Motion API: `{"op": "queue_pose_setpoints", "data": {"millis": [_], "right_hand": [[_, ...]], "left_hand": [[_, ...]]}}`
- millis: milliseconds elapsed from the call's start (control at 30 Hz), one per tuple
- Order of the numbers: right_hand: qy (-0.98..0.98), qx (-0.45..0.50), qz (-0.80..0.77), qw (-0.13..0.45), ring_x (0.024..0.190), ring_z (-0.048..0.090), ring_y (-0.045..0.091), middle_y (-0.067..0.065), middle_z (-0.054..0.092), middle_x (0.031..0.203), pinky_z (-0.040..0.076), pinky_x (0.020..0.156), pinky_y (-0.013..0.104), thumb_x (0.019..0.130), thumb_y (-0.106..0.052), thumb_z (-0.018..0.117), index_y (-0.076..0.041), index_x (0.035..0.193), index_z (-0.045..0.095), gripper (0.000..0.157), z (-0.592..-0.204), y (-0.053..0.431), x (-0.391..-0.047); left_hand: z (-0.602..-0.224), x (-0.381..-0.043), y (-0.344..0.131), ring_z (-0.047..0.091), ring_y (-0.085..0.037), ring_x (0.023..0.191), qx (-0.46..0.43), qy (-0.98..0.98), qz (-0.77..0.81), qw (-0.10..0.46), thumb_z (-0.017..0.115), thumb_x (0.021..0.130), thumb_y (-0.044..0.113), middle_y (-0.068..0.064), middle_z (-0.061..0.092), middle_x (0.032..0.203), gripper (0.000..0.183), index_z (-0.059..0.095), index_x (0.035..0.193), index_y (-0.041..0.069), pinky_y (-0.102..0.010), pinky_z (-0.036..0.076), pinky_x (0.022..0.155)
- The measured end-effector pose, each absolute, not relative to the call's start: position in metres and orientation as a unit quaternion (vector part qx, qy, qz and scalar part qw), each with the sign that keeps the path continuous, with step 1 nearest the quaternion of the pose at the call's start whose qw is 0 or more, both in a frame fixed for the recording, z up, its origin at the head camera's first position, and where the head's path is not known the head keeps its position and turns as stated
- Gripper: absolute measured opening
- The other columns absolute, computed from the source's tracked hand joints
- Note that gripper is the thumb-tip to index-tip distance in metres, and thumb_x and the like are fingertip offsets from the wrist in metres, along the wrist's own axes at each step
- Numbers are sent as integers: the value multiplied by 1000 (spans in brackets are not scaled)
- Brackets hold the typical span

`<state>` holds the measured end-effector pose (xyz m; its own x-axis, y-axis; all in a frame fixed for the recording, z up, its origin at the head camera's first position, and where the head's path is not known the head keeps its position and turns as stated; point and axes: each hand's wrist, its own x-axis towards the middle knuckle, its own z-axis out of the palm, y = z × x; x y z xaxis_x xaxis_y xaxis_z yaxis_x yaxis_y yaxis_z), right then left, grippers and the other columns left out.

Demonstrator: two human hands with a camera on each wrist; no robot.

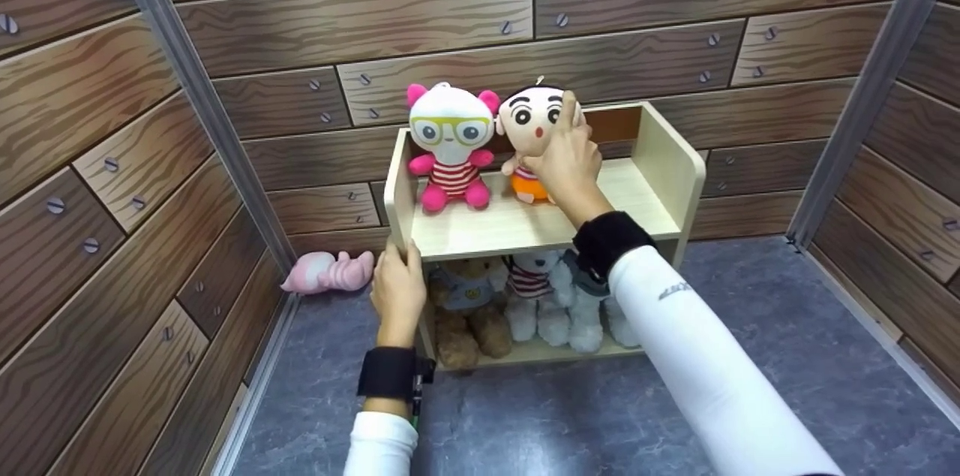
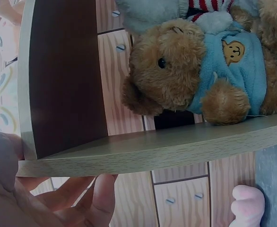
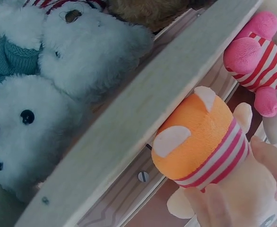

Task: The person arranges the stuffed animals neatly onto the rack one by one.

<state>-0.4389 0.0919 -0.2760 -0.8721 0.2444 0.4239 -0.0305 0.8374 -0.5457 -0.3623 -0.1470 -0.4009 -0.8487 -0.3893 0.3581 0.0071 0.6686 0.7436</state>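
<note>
A light wooden two-tier shelf (image 1: 666, 168) stands against the back wall. My left hand (image 1: 399, 282) grips its left side panel (image 2: 129, 153), palm by the front edge and fingers on the outside. On the top board my right hand (image 1: 568, 164) holds a boy plush doll (image 1: 531, 119) round its body, index finger pointing up along the head. Orange shorts (image 3: 200, 127) and a striped waist show on the doll in the right wrist view. Just left of it sits a white and pink panda plush (image 1: 451, 149) with yellow glasses, upright.
In the lower tier sit several plush animals, among them a brown bear (image 2: 171, 66) in a blue shirt and a white one (image 3: 34, 123). A pink plush (image 1: 330, 272) lies on the grey floor (image 1: 315, 386) left of the shelf. Wood-patterned walls (image 1: 420, 18) enclose three sides.
</note>
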Motion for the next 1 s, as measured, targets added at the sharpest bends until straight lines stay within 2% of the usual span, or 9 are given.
{"op": "queue_pose_setpoints", "data": {"millis": [200,600,667,833,1000], "right_hand": [[-929,-53,269,249,100,61,50,35,49,132,53,82,55,74,-40,87,-14,155,12,114,-274,92,-436],[-931,-60,253,257,92,64,51,34,49,119,53,77,56,76,-43,85,-16,153,9,112,-282,100,-425],[-932,-61,247,257,90,64,51,34,48,120,53,76,56,77,-40,84,-15,153,9,110,-282,102,-421],[-931,-52,240,270,82,64,47,33,41,124,53,70,54,82,-25,76,-12,153,10,99,-279,113,-405],[-917,-46,246,312,80,59,43,28,39,126,51,65,52,86,-26,70,-15,152,16,85,-276,128,-377]], "left_hand": [[-400,-364,-147,64,-45,105,110,-878,-396,247,45,103,41,-18,67,112,48,59,130,4,-62,49,82],[-400,-363,-148,65,-45,102,104,-876,-395,256,45,103,40,-19,68,110,41,62,115,4,-62,50,79],[-400,-363,-149,65,-44,104,101,-876,-397,256,45,103,39,-18,68,114,43,62,119,3,-62,50,81],[-402,-363,-150,64,-44,110,93,-875,-400,256,45,103,38,-18,66,123,46,59,129,4,-62,49,84],[-401,-363,-153,64,-46,108,90,-878,-397,250,44,103,40,-18,66,122,43,60,122,5,-63,48,83]]}}
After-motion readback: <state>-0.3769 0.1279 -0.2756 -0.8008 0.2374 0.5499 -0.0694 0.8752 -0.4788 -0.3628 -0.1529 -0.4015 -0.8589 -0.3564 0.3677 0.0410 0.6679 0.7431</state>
